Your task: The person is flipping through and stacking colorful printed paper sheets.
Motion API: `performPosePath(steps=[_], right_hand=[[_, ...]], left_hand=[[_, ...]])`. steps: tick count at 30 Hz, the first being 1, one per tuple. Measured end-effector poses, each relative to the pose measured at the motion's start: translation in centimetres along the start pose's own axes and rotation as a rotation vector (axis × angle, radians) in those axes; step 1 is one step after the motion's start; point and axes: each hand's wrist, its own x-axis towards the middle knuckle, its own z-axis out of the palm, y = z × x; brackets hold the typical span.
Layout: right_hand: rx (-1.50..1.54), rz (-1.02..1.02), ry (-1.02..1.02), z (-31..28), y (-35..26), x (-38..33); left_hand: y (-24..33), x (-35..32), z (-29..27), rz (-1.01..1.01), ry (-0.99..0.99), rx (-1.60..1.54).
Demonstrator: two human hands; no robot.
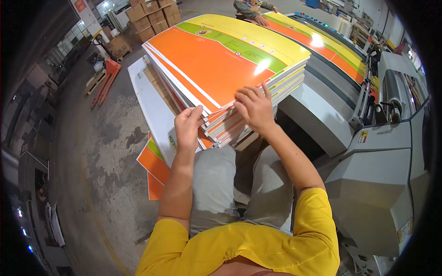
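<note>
In front of my knees lies a tall stack of large printed sheets (189, 60), glossy orange, green and yellow with white borders. Its near edge is uneven, with the layers fanned out. My left hand (187, 128) is closed, thumb and fingers pinching sheets at the near left corner. Along the near edge, my right hand (256, 109) rests on the stack, fingers bent and partly spread, one pointing away from me. The underside of this hand is hidden, but nothing shows lifted in it.
Right of the stack stands a large grey machine (373, 184) carrying similar printed sheets (317, 41). Another person's hand (262, 20) touches those at the far end. Loose orange sheets (155, 161) lie low at left. Beyond are a red pallet jack (107, 80) and cardboard boxes (149, 19).
</note>
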Motion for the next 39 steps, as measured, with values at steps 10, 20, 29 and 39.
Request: performPosePath(steps=[10, 20, 29, 39], right_hand=[[-0.119, -0.039, 0.134, 1.9, 1.7, 0.2], [-0.058, -0.017, -0.006, 1.1, 0.5, 0.4], [-0.089, -0.042, 0.147, 1.9, 0.4, -0.5], [-0.134, -0.041, 0.082, 1.6, 0.4, 0.4]], left_hand=[[-0.2, -0.1, 0.0, -0.009, 0.024, 0.06], [-0.6, 0.0, 0.0, 0.022, 0.026, 0.056], [-0.5, -0.2, 0.1, 0.013, 0.015, 0.071], [-1.0, 0.2, -0.2, 0.027, 0.001, 0.071]])
